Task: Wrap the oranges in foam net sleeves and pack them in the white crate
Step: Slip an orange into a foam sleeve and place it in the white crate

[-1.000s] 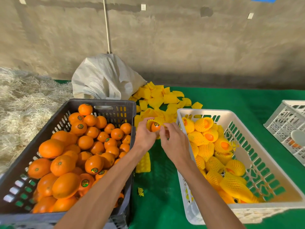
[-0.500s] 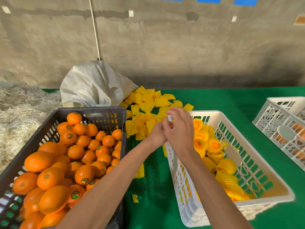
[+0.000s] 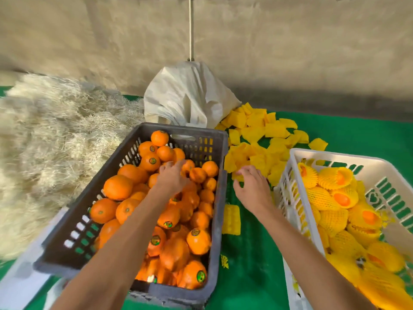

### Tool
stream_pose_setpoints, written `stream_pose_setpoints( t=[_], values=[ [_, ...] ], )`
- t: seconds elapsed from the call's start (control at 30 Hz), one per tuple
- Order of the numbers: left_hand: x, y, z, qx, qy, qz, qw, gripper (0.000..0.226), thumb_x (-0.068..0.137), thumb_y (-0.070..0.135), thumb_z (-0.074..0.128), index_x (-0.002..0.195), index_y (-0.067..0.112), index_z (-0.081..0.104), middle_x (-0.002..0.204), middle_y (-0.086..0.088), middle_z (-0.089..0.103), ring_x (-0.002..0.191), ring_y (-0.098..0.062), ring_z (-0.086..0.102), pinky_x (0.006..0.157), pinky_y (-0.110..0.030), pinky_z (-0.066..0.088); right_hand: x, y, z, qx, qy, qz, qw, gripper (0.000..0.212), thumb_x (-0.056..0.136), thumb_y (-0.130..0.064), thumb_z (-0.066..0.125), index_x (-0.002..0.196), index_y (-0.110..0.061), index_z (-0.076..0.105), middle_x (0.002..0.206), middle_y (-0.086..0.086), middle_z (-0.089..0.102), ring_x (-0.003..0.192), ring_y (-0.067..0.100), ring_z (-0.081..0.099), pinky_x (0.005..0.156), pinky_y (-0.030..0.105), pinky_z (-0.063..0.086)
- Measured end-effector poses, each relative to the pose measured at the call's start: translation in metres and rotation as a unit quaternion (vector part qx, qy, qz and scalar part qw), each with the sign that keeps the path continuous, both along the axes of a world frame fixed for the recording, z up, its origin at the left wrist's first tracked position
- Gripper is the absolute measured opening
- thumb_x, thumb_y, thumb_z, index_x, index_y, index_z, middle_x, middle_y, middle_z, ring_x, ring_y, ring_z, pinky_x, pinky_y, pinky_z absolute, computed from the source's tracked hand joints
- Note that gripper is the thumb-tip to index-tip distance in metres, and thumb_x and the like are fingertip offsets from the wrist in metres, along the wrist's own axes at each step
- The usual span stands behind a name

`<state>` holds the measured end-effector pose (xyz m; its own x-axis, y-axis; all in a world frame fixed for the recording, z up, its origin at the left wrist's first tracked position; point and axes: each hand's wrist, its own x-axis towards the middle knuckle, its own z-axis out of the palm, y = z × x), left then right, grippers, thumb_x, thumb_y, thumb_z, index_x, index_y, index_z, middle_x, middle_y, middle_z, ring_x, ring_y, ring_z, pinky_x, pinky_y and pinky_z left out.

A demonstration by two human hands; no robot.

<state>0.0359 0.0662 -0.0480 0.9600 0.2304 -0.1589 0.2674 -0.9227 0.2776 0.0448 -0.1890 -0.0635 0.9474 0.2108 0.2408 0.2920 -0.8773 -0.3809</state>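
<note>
Dark crate [image 3: 220, 211]: slotted, left of centre on the bench [image 3: 250, 253], long axis running near to far; heaped with bare oranges [image 3: 118, 186], many with a round sticker.
White crate [image 3: 290, 198]: slotted, at the right, its near end out of view; holds oranges wrapped in yellow net sleeves [image 3: 333, 220], lying at mixed angles, several open ends showing orange fruit and facing up or toward the viewer.
Sleeve pile [image 3: 259, 135]: loose, flat yellow sleeves strewn on the green bench between the far ends of the two crates; one more sleeve [image 3: 231, 219] lies alone just right of the dark crate, long axis near to far, and a small yellow scrap [image 3: 224, 261] lies nearer.
Left hand [image 3: 172, 176]: over the far half of the dark crate, palm down, fingers spread and loosely bent above the oranges; whether it touches one cannot be told; it holds nothing.
Right hand [image 3: 252, 189]: between the crates at the near edge of the sleeve pile, fingers curved with fingertips at a sleeve; no grip is visible.
Sack [image 3: 187, 97]: white, beyond the dark crate, against the wall.
Straw [image 3: 55, 142]: pale heap, far left.
Pole [image 3: 190, 27]: thin, upright behind the sack.
</note>
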Motion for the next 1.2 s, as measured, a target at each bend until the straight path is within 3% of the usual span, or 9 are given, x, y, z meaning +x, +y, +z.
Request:
stream_pose_setpoints(
  t=[0.17, 0.43, 0.5, 0.57, 0.67, 0.77, 0.83, 1.07, 1.2],
  values=[
    [0.029, 0.008, -0.018, 0.1, 0.017, -0.052, 0.994, 0.075, 0.094, 0.054, 0.063, 0.157, 0.028, 0.032, 0.16, -0.007, 0.037, 0.145, -0.043, 0.025, 0.115, -0.054, 0.037, 0.046, 0.012, -0.031, -0.033, 0.039, -0.002, 0.999, 0.036, 0.098, -0.02, 0.065, 0.133, -0.013, 0.061, 0.139, 0.006, 0.054, 0.129, 0.03, 0.051, 0.106, 0.044, 0.042],
    [0.057, -0.019, -0.059, 0.051, 0.036, -0.102, 0.993, 0.091, 0.094, 0.05, 0.068, 0.163, 0.026, 0.014, 0.164, -0.009, 0.031, 0.145, -0.044, 0.026, 0.118, -0.053, 0.031, 0.134, 0.008, -0.079, -0.14, 0.131, -0.021, 0.981, 0.056, 0.096, -0.025, 0.07, 0.146, -0.022, 0.046, 0.143, 0.008, 0.049, 0.128, 0.034, 0.052, 0.099, 0.043, 0.048],
    [0.059, -0.019, -0.066, 0.061, 0.038, -0.12, 0.99, 0.085, 0.092, 0.042, 0.071, 0.16, 0.031, 0.02, 0.166, -0.003, 0.023, 0.145, -0.038, 0.026, 0.114, -0.054, 0.032, 0.149, 0.016, -0.087, -0.093, 0.169, -0.009, 0.981, 0.036, 0.101, -0.025, 0.062, 0.135, -0.03, 0.053, 0.129, 0.011, 0.055, 0.102, 0.029, 0.065, 0.073, 0.036, 0.056],
    [0.06, -0.02, -0.071, 0.038, 0.036, -0.132, 0.99, 0.075, 0.092, 0.031, 0.072, 0.152, 0.035, 0.029, 0.166, 0.002, 0.024, 0.143, -0.037, 0.028, 0.11, -0.057, 0.032, 0.159, 0.036, -0.087, 0.058, 0.198, -0.055, 0.977, 0.013, 0.105, -0.021, 0.05, 0.1, -0.03, 0.058, 0.087, 0.011, 0.061, 0.055, 0.016, 0.06, 0.041, 0.022, 0.041],
    [0.062, -0.029, -0.072, 0.01, 0.014, -0.172, 0.985, 0.05, 0.092, 0.014, 0.065, 0.132, 0.035, 0.041, 0.153, 0.003, 0.04, 0.132, -0.038, 0.037, 0.097, -0.051, 0.032, 0.17, 0.043, -0.089, 0.122, 0.247, -0.094, 0.957, 0.032, 0.103, -0.012, 0.042, 0.075, -0.025, 0.049, 0.058, -0.003, 0.048, 0.033, 0.003, 0.043, 0.03, 0.015, 0.029],
    [0.062, -0.031, -0.071, 0.004, 0.0, -0.179, 0.984, 0.057, 0.093, 0.006, 0.062, 0.14, 0.029, 0.039, 0.149, -0.004, 0.041, 0.126, -0.04, 0.04, 0.095, -0.048, 0.037, 0.166, 0.041, -0.091, 0.118, 0.248, -0.073, 0.959, 0.017, 0.103, -0.009, 0.051, 0.094, -0.02, 0.06, 0.085, 0.0, 0.055, 0.062, 0.001, 0.055, 0.054, 0.009, 0.042],
    [0.06, -0.029, -0.068, -0.024, -0.022, -0.163, 0.986, 0.063, 0.094, 0.01, 0.065, 0.148, 0.022, 0.036, 0.152, -0.009, 0.036, 0.128, -0.039, 0.039, 0.103, -0.048, 0.038, 0.159, 0.035, -0.09, 0.175, 0.216, -0.1, 0.955, 0.011, 0.099, -0.013, 0.063, 0.109, -0.014, 0.067, 0.098, 0.003, 0.06, 0.082, 0.015, 0.055, 0.068, 0.022, 0.043],
    [0.045, -0.04, -0.014, -0.165, -0.227, -0.056, 0.958, 0.063, 0.099, 0.03, 0.065, 0.154, 0.018, 0.036, 0.149, -0.011, 0.039, 0.134, -0.03, 0.04, 0.112, -0.045, 0.04, 0.113, -0.005, -0.022, 0.313, 0.078, -0.114, 0.94, 0.014, 0.094, -0.017, 0.068, 0.104, -0.027, 0.066, 0.118, 0.003, 0.064, 0.099, 0.02, 0.06, 0.078, 0.03, 0.047],
    [0.03, -0.082, 0.042, -0.346, -0.271, -0.015, 0.898, 0.053, 0.098, 0.042, 0.067, 0.144, 0.025, 0.047, 0.135, -0.001, 0.054, 0.123, -0.004, 0.051, 0.102, -0.031, 0.044, 0.068, -0.02, 0.031, 0.378, 0.017, -0.068, 0.923, 0.041, 0.095, -0.028, 0.071, 0.134, -0.037, 0.06, 0.122, -0.013, 0.059, 0.104, 0.001, 0.057, 0.075, 0.005, 0.042]
  ],
)
